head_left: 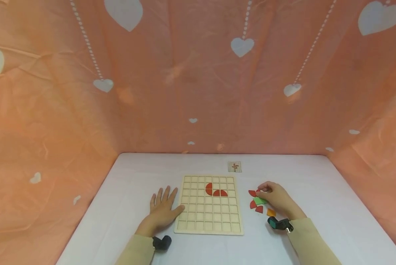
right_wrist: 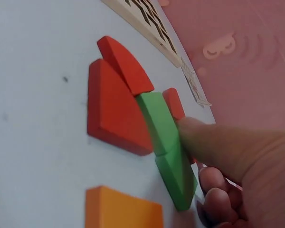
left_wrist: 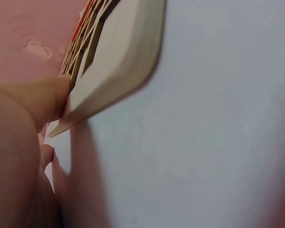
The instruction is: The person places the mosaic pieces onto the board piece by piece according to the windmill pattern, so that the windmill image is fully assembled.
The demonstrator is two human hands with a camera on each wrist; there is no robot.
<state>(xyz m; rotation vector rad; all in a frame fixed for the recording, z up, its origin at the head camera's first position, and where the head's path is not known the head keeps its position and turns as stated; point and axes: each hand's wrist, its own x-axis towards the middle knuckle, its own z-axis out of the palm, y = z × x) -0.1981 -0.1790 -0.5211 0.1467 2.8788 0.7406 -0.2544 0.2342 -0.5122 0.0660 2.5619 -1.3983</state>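
Note:
A pale wooden grid board (head_left: pixel 213 216) lies on the table with several red quarter-circle pieces (head_left: pixel 223 193) set in its upper cells. My left hand (head_left: pixel 163 213) rests beside it with fingers spread, and the thumb touches the board's left edge, as the left wrist view also shows. Right of the board, my right hand (head_left: pixel 279 198) pinches a red quarter-circle piece (head_left: pixel 258 190) between thumb and fingers, partly hidden by them. Under that hand lie green pieces (right_wrist: pixel 159 121), other red quarter-circle pieces (right_wrist: pixel 116 111) and an orange piece (right_wrist: pixel 126 209).
A small pattern card (head_left: pixel 234 166) lies behind the board's far right corner. White cloth (head_left: pixel 144 165) covers the table. A pinkish-orange curtain with hearts (head_left: pixel 211 92) hangs round its back and sides.

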